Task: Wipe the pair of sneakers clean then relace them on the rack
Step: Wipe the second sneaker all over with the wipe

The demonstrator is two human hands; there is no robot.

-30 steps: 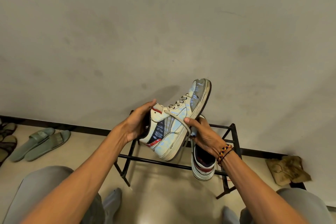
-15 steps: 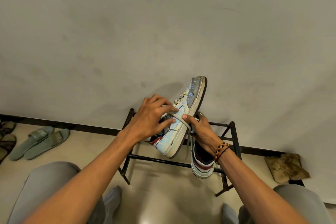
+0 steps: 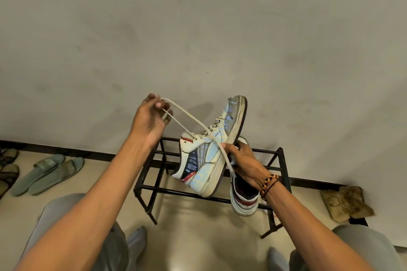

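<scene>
A white high-top sneaker [image 3: 209, 156] with red and navy trim is held toe-up over the black metal rack [image 3: 154, 189]. My right hand [image 3: 244, 165] grips it at the sole side and pinches one end of its cream lace [image 3: 191, 121]. My left hand [image 3: 149, 119], raised up and to the left of the shoe, pinches a loop of that lace, drawn taut from the top eyelets. The second sneaker [image 3: 244, 200] stands on the rack below my right wrist, heel toward me, partly hidden by my hand.
A pair of green slides [image 3: 47, 171] and dark sandals [image 3: 8, 167] lie on the floor at the left. A crumpled tan cloth [image 3: 345, 202] sits by the wall at the right. My knees fill the lower corners. A plain wall rises behind the rack.
My left hand left the sneaker's collar, took the lace and pulled it up and left, drawing a long loop out of the eyelets. My right hand kept hold of the shoe.
</scene>
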